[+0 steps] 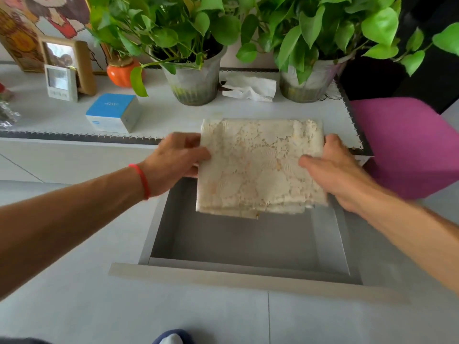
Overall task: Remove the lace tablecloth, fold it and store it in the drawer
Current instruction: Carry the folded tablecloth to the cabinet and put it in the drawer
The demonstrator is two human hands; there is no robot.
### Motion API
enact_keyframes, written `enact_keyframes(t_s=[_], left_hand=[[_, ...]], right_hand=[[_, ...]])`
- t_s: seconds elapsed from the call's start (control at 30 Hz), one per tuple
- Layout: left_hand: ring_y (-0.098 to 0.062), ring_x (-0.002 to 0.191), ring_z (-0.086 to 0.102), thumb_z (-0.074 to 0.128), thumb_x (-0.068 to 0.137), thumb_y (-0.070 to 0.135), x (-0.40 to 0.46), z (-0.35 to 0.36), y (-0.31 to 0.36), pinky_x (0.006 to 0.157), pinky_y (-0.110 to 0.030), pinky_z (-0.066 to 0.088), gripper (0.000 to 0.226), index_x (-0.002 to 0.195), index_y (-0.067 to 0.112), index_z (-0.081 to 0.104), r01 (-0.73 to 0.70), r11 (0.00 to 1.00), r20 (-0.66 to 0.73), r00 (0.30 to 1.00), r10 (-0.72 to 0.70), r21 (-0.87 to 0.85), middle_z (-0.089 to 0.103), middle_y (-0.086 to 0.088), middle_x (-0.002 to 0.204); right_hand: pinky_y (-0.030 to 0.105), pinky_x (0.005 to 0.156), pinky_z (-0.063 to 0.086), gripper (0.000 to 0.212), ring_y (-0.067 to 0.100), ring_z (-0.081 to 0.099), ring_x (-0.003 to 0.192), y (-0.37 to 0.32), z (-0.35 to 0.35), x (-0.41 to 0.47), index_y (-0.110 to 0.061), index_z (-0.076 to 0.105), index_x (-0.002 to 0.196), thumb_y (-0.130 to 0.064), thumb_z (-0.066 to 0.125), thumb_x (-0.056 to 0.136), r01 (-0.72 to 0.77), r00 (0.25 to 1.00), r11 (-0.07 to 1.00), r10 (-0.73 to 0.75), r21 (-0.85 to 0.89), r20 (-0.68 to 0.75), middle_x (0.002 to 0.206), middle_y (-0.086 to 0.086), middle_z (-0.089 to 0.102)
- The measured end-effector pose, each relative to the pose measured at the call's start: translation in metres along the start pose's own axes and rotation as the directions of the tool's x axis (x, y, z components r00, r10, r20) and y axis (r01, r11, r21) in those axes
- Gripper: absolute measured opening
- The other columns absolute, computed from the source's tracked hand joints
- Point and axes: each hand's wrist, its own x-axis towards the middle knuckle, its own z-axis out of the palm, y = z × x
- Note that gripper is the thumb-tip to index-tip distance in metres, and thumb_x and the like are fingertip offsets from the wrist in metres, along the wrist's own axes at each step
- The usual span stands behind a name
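The cream lace tablecloth (260,167) is folded into a thick square and held flat in the air, partly over the cabinet top and partly over the pulled-out drawer (248,244). My left hand (176,160) grips its left edge, thumb on top. My right hand (332,170) grips its right edge, thumb on top and fingers underneath. The grey drawer interior below the cloth shows nothing inside; its pale front panel (248,279) faces me.
On the white cabinet top (173,115) stand two potted green plants (196,80) (310,80), a crumpled tissue (250,89), a blue-and-white box (113,112), an orange jar (121,72), a small clock and photo frames. A magenta stool (409,145) sits at the right.
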Motion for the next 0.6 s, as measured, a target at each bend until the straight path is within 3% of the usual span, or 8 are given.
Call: enact_keyframes(t_s=[0.1, 0.2, 0.27, 0.33, 0.4, 0.47, 0.53, 0.6], left_hand=[[-0.023, 0.106, 0.076, 0.067, 0.087, 0.016, -0.026, -0.001, -0.045, 0.085, -0.039, 0.063, 0.035, 0.122, 0.017, 0.068, 0.035, 0.999, 0.056, 0.998, -0.033, -0.042, 0.075, -0.008, 0.117], [-0.025, 0.105, 0.075, 0.068, 0.093, 0.006, -0.022, -0.002, -0.073, 0.083, -0.037, 0.064, 0.033, 0.124, 0.017, 0.064, 0.123, 0.986, 0.071, 0.989, -0.131, 0.112, 0.072, -0.009, 0.116], [-0.025, 0.106, 0.073, 0.064, 0.094, -0.002, -0.011, 0.002, -0.085, 0.079, -0.034, 0.065, 0.036, 0.127, 0.011, 0.062, 0.208, 0.959, 0.083, 0.970, -0.227, 0.192, 0.072, -0.010, 0.117], [-0.027, 0.111, 0.071, 0.064, 0.094, -0.003, -0.001, 0.008, -0.097, 0.087, -0.040, 0.064, 0.035, 0.127, 0.008, 0.064, 0.246, 0.910, 0.067, 0.957, -0.283, 0.333, 0.073, -0.010, 0.120], [-0.026, 0.113, 0.070, 0.067, 0.094, 0.005, 0.008, 0.011, -0.107, 0.098, -0.045, 0.059, 0.031, 0.124, 0.008, 0.066, 0.207, 0.816, 0.040, 0.962, -0.271, 0.539, 0.073, -0.009, 0.122], [-0.023, 0.107, 0.070, 0.068, 0.094, 0.018, 0.011, 0.012, -0.105, 0.093, -0.038, 0.059, 0.026, 0.118, 0.009, 0.065, 0.146, 0.651, 0.021, 0.970, -0.242, 0.745, 0.073, -0.009, 0.120], [-0.024, 0.102, 0.068, 0.066, 0.095, 0.026, 0.010, 0.011, -0.100, 0.085, -0.034, 0.057, 0.032, 0.124, 0.014, 0.060, 0.117, 0.529, -0.004, 0.978, -0.210, 0.841, 0.071, -0.010, 0.121], [-0.026, 0.108, 0.068, 0.063, 0.096, 0.029, 0.001, 0.010, -0.094, 0.088, -0.033, 0.058, 0.044, 0.138, 0.016, 0.054, 0.046, 0.499, 0.040, 0.986, -0.160, 0.865, 0.068, -0.010, 0.128]], right_hand=[[0.041, 0.086, 0.056, 0.047, 0.016, 0.061, 0.105, 0.038, 0.016, -0.032, -0.012, 0.039, 0.134, -0.020, 0.064, 0.096, -0.078, 0.990, 0.990, 0.063, 0.117, 0.127, 0.119, 0.001, 0.059], [0.032, 0.083, 0.057, 0.027, 0.016, 0.064, 0.109, 0.066, 0.037, -0.041, -0.019, 0.052, 0.116, -0.004, 0.063, 0.097, -0.234, 0.937, 0.944, 0.154, 0.232, 0.315, 0.113, -0.003, 0.066], [0.034, 0.090, 0.056, 0.027, 0.021, 0.064, 0.116, 0.077, 0.055, -0.032, -0.020, 0.059, 0.111, 0.003, 0.061, 0.098, -0.312, 0.899, 0.928, 0.219, 0.203, 0.380, 0.114, -0.002, 0.070], [0.038, 0.099, 0.055, 0.028, 0.026, 0.064, 0.123, 0.087, 0.068, -0.019, -0.013, 0.062, 0.123, 0.000, 0.063, 0.098, -0.358, 0.875, 0.925, 0.284, 0.128, 0.391, 0.128, 0.008, 0.070], [0.035, 0.090, 0.055, 0.025, 0.022, 0.066, 0.115, 0.096, 0.075, -0.008, -0.014, 0.064, 0.121, -0.010, 0.066, 0.096, -0.325, 0.877, 0.946, 0.298, 0.009, 0.377, 0.127, 0.007, 0.072], [0.034, 0.086, 0.056, 0.026, 0.019, 0.068, 0.107, 0.102, 0.072, -0.003, -0.017, 0.066, 0.120, -0.016, 0.066, 0.094, -0.277, 0.889, 0.958, 0.284, -0.073, 0.360, 0.120, 0.003, 0.075], [0.035, 0.090, 0.056, 0.036, 0.016, 0.069, 0.105, 0.105, 0.066, -0.004, -0.021, 0.063, 0.130, -0.018, 0.066, 0.094, -0.212, 0.904, 0.971, 0.238, -0.109, 0.355, 0.113, -0.002, 0.076], [0.030, 0.084, 0.053, 0.044, 0.014, 0.067, 0.101, 0.103, 0.061, -0.012, -0.020, 0.057, 0.140, -0.022, 0.065, 0.097, -0.070, 0.926, 0.976, 0.140, -0.206, 0.351, 0.107, -0.008, 0.072]])
